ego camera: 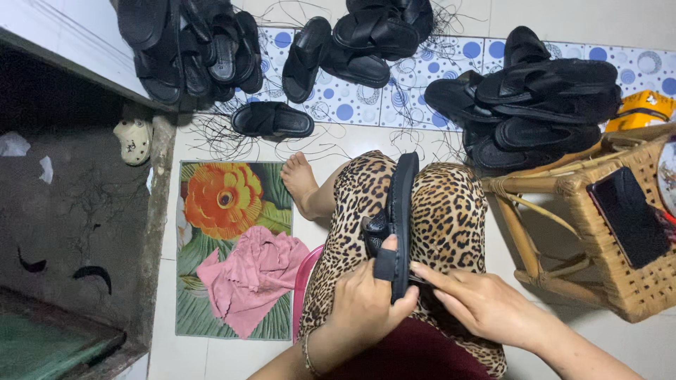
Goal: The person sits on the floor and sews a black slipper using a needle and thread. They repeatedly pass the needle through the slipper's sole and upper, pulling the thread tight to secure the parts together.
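Observation:
A black sandal [403,211] stands on its edge on my lap, over leopard-print trousers [443,211]. My left hand [366,302] grips the sandal's near end, thumb pressed on the strap. My right hand [479,299] reaches in from the right, with its fingertips touching the sandal's sole side near the heel. Whether a tool is in that hand is hidden.
Piles of black sandals lie at the back left [186,46], back middle [366,42] and back right [535,98], with loose black threads around. A wicker stool [620,253] holding a dark phone [629,217] stands right. A pink cloth [250,278] lies on a floral mat [225,204]. Dark step at left [70,232].

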